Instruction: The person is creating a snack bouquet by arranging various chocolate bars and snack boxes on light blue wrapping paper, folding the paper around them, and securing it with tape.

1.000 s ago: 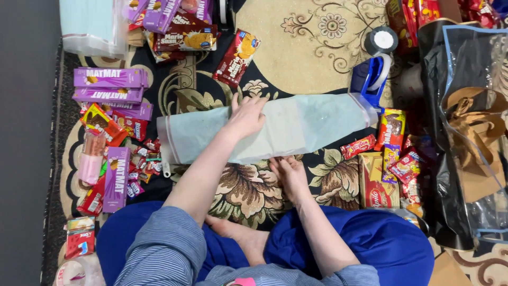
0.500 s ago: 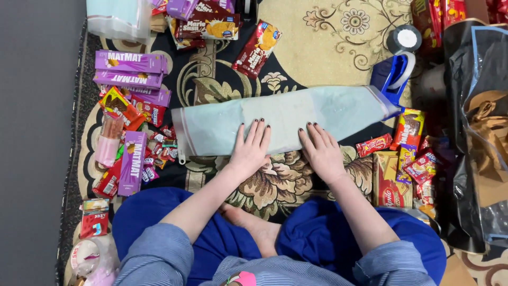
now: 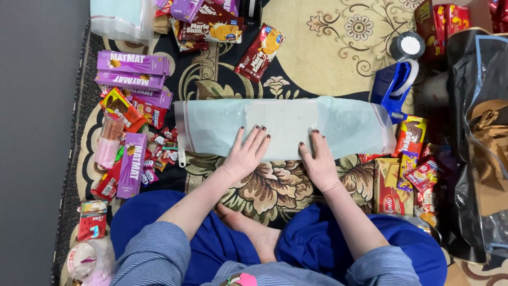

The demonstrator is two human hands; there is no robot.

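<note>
Two hands are pressing flat on the long pale-blue plastic zip bag [image 3: 286,127] lying across the patterned rug [image 3: 338,47]: left hand [image 3: 246,156] and right hand [image 3: 319,161], fingers spread, gripping nothing. Bag's looking empty; purple snack boxes [image 3: 132,71] are waiting unpacked beside it.

Blue striped sleeves pushed up, blue trousers, bare foot, dark nail polish

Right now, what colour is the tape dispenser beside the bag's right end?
Blue, with a white roll of tape on it: the tape dispenser shows best in the head view.
</note>
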